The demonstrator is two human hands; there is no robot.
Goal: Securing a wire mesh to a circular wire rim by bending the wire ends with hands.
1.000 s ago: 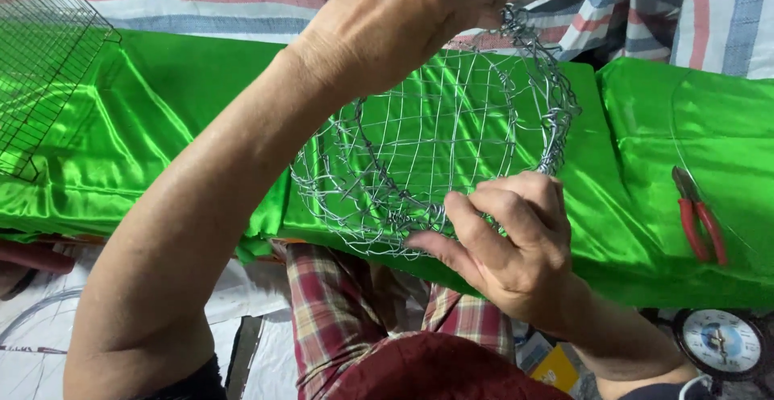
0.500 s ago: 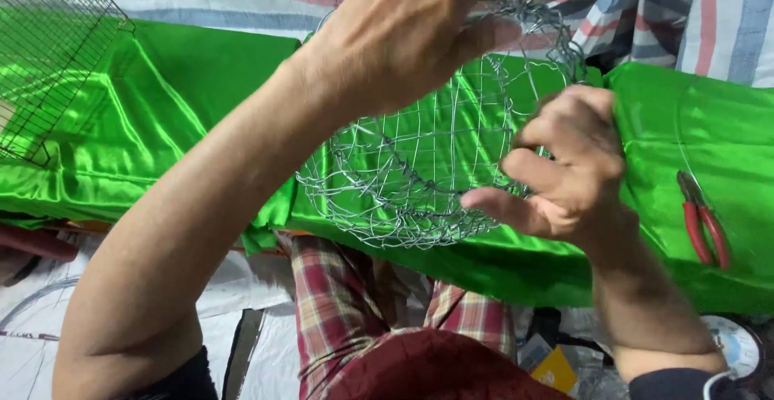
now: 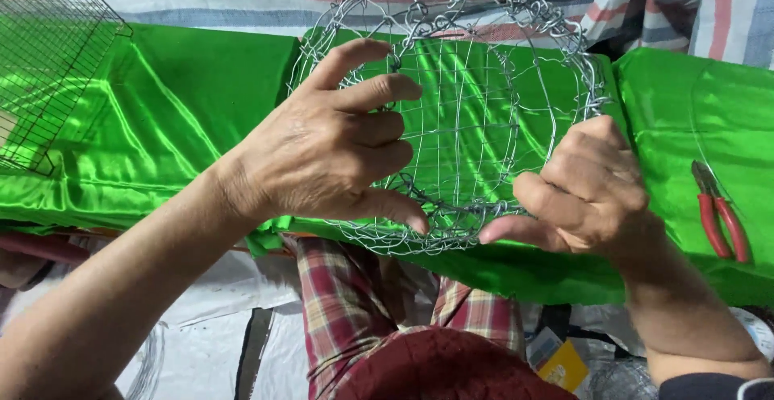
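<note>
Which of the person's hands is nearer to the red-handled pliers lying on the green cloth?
Right. The right hand grips the wire basket just beside the pliers; the left hand holds the basket's far side, farther away.

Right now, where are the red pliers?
In the head view, the red-handled pliers lie on the green satin cloth at the far right, just beyond the right hand, untouched.
</note>
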